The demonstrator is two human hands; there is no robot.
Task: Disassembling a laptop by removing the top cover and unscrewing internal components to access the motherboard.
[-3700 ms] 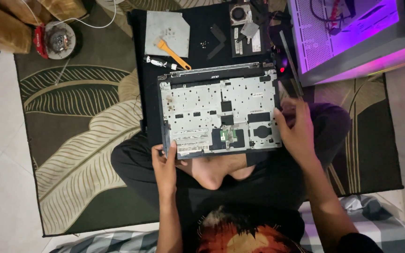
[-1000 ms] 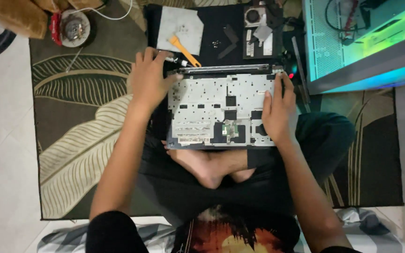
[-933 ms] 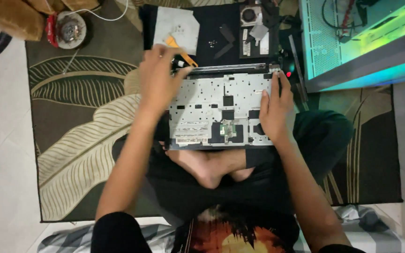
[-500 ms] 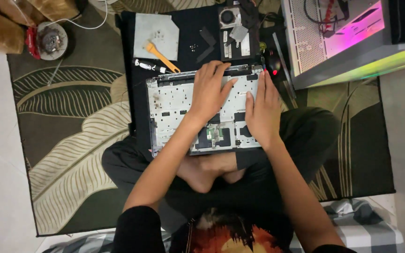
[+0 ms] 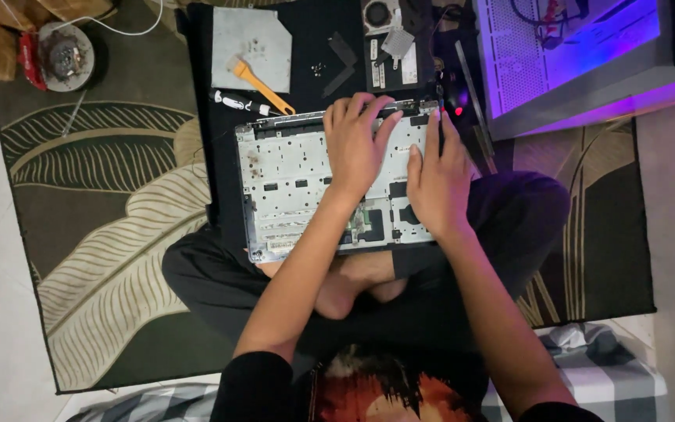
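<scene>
Fingers (image 5: 353,117) of the left hand (image 5: 355,152) spread flat on the opened laptop chassis (image 5: 291,184) at frame centre, right hand (image 5: 437,184) beside it, fingers extended, grasping nothing, orange pry tool (image 5: 258,86) above.

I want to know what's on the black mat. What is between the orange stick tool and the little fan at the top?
In the head view, small screws and two dark strips lie between the orange tool and the fan.

Matt silvery metal laptop chassis (image 5: 291,180)
</scene>
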